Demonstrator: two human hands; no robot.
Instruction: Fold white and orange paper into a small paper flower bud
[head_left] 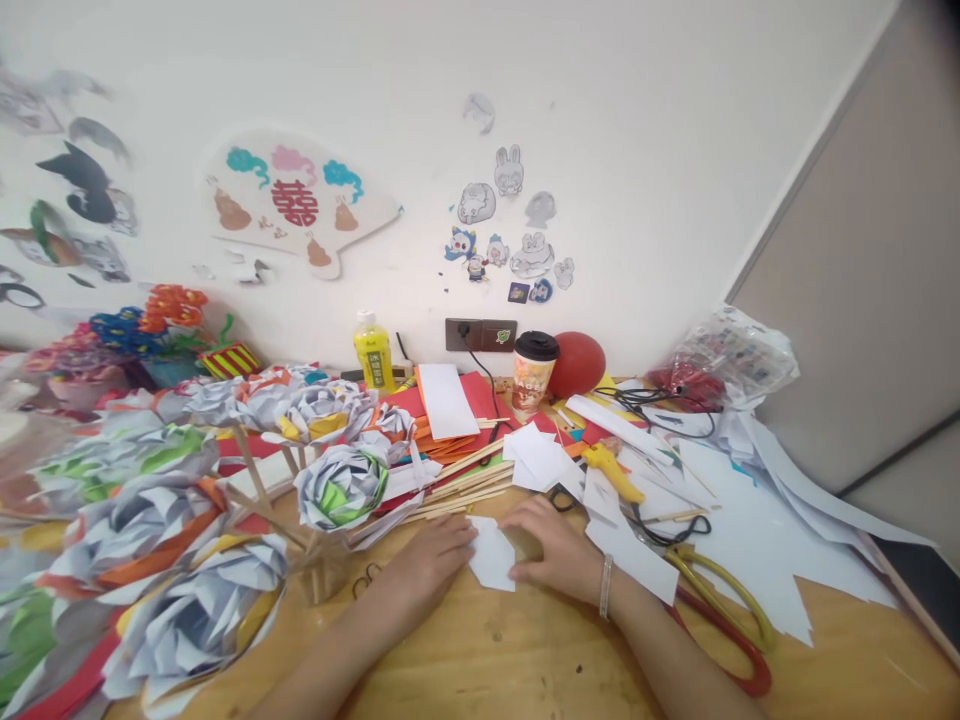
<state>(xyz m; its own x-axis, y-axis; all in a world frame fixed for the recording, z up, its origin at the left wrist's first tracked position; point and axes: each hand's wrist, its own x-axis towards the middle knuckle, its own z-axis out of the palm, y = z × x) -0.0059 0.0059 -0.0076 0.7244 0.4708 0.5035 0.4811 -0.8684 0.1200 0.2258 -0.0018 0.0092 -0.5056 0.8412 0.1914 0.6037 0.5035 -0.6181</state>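
A small piece of white paper (pixel 491 556) with angled corners lies low over the wooden table, between my two hands. My left hand (pixel 433 556) has its fingers pressed together at the paper's left edge; its thumb is hidden. On the other side, my right hand (pixel 553 548) curves over the right edge, the thumb touching it near the bottom and the fingers near the top. A bracelet (pixel 606 587) circles my right wrist. Beyond the hands lie several loose white paper pieces (pixel 538 456) and a bundle of thin wooden sticks (pixel 469 486).
Folded paper flowers (pixel 202 610) crowd the left side. Large scissors (pixel 724 610), a yellow glue gun (pixel 613 472) and white sheets (pixel 735 520) lie at right. Behind stand a lidded cup (pixel 534 376), a red balloon (pixel 579 364) and a yellow bottle (pixel 373 355), near the wall.
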